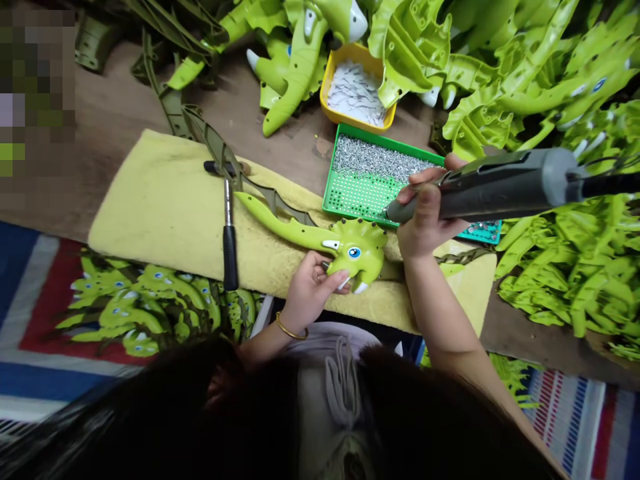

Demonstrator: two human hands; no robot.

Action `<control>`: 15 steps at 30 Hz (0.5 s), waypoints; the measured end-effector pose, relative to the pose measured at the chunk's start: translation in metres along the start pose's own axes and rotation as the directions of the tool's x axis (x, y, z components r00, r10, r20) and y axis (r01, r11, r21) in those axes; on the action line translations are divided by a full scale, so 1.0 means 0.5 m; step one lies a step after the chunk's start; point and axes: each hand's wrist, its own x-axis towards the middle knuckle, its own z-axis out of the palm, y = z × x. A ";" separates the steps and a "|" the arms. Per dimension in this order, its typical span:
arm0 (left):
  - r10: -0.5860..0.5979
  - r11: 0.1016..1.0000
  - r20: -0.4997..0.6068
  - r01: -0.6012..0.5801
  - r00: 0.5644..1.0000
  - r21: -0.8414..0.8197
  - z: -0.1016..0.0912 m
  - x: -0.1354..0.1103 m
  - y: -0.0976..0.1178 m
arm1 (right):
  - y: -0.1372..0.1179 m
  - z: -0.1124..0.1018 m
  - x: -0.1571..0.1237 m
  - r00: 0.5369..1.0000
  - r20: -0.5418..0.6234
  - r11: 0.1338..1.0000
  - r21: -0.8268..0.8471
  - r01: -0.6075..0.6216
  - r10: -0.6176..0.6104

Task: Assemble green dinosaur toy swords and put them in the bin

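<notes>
My left hand (pixel 316 285) pinches the snout end of a lime-green plastic toy dinosaur head (pixel 361 245) with a blue eye and a long curved green part. The toy lies over a yellow towel (pixel 165 213). In my right hand (pixel 425 217) is a grey electric screwdriver (pixel 500 183), its fingers wrapped around the body. The screwdriver's tip points down into a green perforated tray (pixel 367 193), where many small silver screws (pixel 375 155) are heaped along the far side. Whether a screw sits on the tip is too small to tell.
A black-handled hammer (pixel 229 247) lies on the towel to the left. Beyond the tray stands a yellow tub (pixel 324 100) of small whitish pieces. Green toy parts (pixel 570 267) pile up at the right and back. More dinosaur toys (pixel 130 310) lie below the towel at left.
</notes>
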 end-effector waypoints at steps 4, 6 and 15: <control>0.003 1.000 0.003 -0.003 1.000 0.001 -0.001 0.003 -0.002 | -0.019 0.004 0.020 0.999 -0.017 0.999 -0.024 0.028 -0.029; 0.003 1.000 0.015 -0.003 1.000 0.002 -0.004 0.006 -0.005 | -0.050 0.012 0.031 0.995 -0.071 0.997 -0.015 0.074 -0.075; 0.064 0.998 0.084 -0.062 0.994 -0.026 -0.014 0.012 -0.026 | -0.224 -0.001 -0.078 0.934 0.285 0.971 0.041 -0.237 0.216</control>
